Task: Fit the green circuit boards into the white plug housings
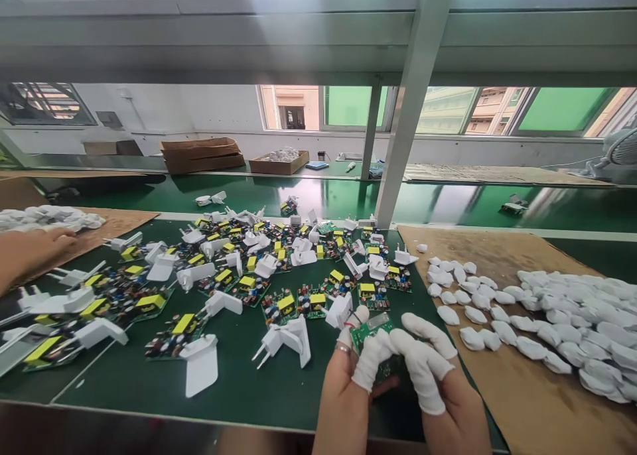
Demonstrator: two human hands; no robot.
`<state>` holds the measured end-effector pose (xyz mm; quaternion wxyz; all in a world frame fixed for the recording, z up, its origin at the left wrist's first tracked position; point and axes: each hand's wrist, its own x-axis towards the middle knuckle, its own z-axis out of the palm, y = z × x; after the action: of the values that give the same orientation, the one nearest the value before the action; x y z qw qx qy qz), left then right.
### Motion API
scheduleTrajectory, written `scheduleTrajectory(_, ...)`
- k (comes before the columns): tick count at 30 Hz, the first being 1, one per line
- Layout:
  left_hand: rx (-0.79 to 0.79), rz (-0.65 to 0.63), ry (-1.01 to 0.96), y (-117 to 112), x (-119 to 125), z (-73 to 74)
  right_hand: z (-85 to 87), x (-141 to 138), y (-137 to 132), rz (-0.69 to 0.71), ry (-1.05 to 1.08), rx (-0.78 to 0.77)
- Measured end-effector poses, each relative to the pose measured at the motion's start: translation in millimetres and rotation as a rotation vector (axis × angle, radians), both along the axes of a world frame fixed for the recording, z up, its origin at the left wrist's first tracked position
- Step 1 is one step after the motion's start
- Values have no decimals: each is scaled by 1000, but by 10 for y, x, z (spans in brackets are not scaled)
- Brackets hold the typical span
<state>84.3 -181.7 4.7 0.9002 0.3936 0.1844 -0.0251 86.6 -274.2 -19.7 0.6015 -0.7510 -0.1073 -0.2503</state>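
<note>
Low in the middle of the view, my left hand (348, 375) and my right hand (438, 382) meet over the green mat. Both wear white finger cots. Together they pinch a small green circuit board (371, 327), held tilted with its underside up. A white plug piece (341, 309) lies just behind the left thumb. Many circuit boards with yellow transformers (286, 304) and white plug housings (286, 339) are scattered across the mat ahead and to the left.
Several small white caps (542, 322) are heaped on a brown cardboard sheet (502, 389) to the right. Another person's hand (34, 249) rests at the far left. A green conveyor belt (448, 203), a grey post (403, 150) and cardboard boxes (202, 153) lie beyond.
</note>
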Motion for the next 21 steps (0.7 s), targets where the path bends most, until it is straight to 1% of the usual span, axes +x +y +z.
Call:
scheduleTrajectory(2, 90, 24, -10, -29, 2, -55, -44, -89, 76, 22, 84, 167)
scheduleTrajectory(3, 117, 33, -23, -43, 5, -86, -66, -132, 113, 33, 107, 226)
scheduleTrajectory(4, 129, 34, -36, -55, 8, -115, -87, -171, 144, 46, 117, 252)
scheduleTrajectory(6, 123, 28, -36, -66, 12, -161, -123, -221, 175, 50, 105, 224)
scheduleTrajectory(8, 88, 29, -9, -57, 9, -175, -146, -223, 153, 53, 66, 150)
scheduleTrajectory(10, 20, 37, 0, -40, 1, -156, -156, -177, 81, 99, 63, 117)
scheduleTrajectory(12, 8, 24, -16, -31, -7, -121, -155, -106, -10, 152, 130, 170)
scheduleTrajectory(14, 71, -13, -49, -38, -9, -92, -143, -40, -79, 156, 215, 293)
scheduleTrajectory(16, 167, -30, -91, -54, -4, -77, -118, -1, -101, 136, 251, 400)
scheduleTrajectory(18, 230, -7, -143, -72, 0, -64, -87, 8, -80, 141, 299, 433)
scheduleTrajectory(21, 250, -13, -171, -94, -18, -25, -41, -8, -28, 140, 418, 438)
